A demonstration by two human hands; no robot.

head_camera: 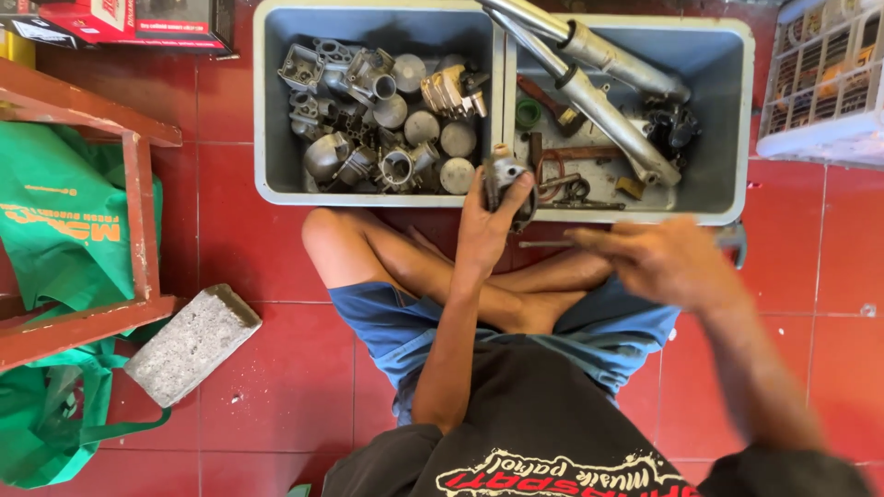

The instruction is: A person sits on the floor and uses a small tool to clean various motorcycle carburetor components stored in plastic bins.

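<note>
Red floor tiles fill the frame; a grey tray point(267, 110) of metal parts sits at top centre. Just below it, the left hand point(483, 225) is closed round a carburettor point(505, 175). The right hand point(668, 262), blurred, grips a screwdriver point(552, 244). Judging by this, dismantling is under way; the tip must next meet a screw squarely.
</note>
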